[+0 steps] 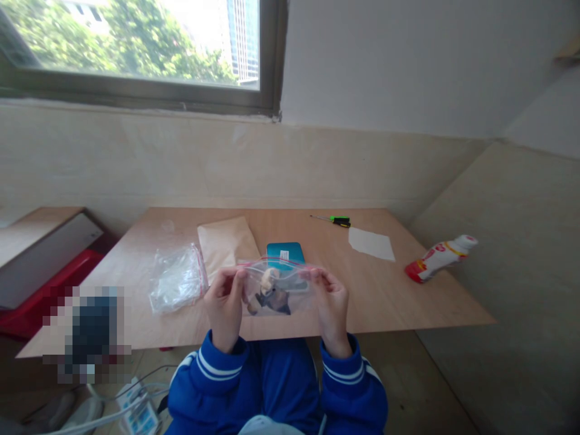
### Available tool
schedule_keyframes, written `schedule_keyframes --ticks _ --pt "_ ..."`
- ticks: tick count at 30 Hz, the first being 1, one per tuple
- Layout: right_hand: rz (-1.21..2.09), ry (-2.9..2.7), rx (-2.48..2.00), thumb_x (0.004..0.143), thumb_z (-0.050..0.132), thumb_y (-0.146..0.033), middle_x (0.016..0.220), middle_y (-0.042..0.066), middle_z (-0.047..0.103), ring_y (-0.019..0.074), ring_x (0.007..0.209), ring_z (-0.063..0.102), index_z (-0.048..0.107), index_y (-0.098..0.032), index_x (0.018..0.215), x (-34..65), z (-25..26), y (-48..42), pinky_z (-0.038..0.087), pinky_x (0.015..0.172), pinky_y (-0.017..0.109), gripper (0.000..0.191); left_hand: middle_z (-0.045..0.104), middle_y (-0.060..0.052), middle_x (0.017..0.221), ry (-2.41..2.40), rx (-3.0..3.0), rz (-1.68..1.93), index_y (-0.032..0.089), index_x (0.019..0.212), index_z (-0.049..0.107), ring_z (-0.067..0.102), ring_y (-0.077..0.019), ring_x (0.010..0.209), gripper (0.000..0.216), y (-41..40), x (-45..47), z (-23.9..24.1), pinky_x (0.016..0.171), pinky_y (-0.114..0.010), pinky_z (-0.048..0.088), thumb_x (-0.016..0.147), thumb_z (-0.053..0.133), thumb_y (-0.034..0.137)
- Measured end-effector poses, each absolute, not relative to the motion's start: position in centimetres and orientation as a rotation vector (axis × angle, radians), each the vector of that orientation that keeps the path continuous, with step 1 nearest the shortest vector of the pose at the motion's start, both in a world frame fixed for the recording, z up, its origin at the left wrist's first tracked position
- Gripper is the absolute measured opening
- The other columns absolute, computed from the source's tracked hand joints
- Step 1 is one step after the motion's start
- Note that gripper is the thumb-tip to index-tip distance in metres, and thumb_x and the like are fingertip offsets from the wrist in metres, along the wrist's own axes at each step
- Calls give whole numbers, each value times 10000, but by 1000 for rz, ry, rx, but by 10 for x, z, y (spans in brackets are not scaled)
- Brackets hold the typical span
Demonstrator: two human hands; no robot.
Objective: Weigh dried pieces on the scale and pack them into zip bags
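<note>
Between my two hands a clear zip bag [299, 300] is stretched out above the table's near edge. Several dark and tan pieces lie inside it; I cannot make out their kind. My left hand [226, 305] pinches the bag's upper left corner, thumb against fingers. At the upper right corner my right hand [331, 305] grips it the same way. The bag's red-lined zip edge runs along the top, bowed slightly apart in the middle. Just behind the bag lies a teal flat box [296, 251] with a white label, partly covered by it.
Left on the wooden table [371, 302] lie a stack of clear zip bags [174, 281] and a brown paper envelope [224, 238]. Farther back are screwdrivers [339, 220] and a white paper sheet [371, 243]. A red-and-white bottle [439, 260] stands tilted in view at right.
</note>
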State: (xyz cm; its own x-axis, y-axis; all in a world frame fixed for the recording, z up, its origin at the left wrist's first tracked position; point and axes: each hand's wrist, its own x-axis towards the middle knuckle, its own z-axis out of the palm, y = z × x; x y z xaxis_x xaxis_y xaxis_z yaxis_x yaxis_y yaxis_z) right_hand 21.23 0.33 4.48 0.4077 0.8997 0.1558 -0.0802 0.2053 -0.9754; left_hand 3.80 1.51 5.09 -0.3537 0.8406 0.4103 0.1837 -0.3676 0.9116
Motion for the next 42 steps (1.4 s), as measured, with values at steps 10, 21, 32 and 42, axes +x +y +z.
schedule_keyframes --ticks 10,21,32,42 --pt "791 -1135 -1114 856 561 -437 1002 50 730 247 959 662 739 -243 928 200 53 2 510 865 388 272 711 -30 933 1218 2028 1840 238 835 678 638 -188 880 69 -8 55 92 800 -362 505 820 611 250" --pt "777 -1024 -1166 848 547 -486 829 49 740 209 808 678 678 -195 773 214 38 7 525 740 312 329 672 13 720 1521 1500 1855 180 794 647 622 -119 673 182 12 34 91 633 -231 495 817 611 357" --pt "482 -1094 -1213 874 542 -394 802 31 706 184 784 653 642 -201 795 219 43 4 494 736 282 231 555 26 658 1304 1498 1677 183 806 550 537 -86 599 224 16 35 85 559 -187 453 891 491 381" --pt "512 -1337 -1066 924 462 -411 927 54 703 184 838 645 643 -215 906 226 48 3 504 749 315 267 592 13 714 1198 1457 1814 183 829 549 564 -90 638 202 14 32 76 586 -192 454 877 526 378"
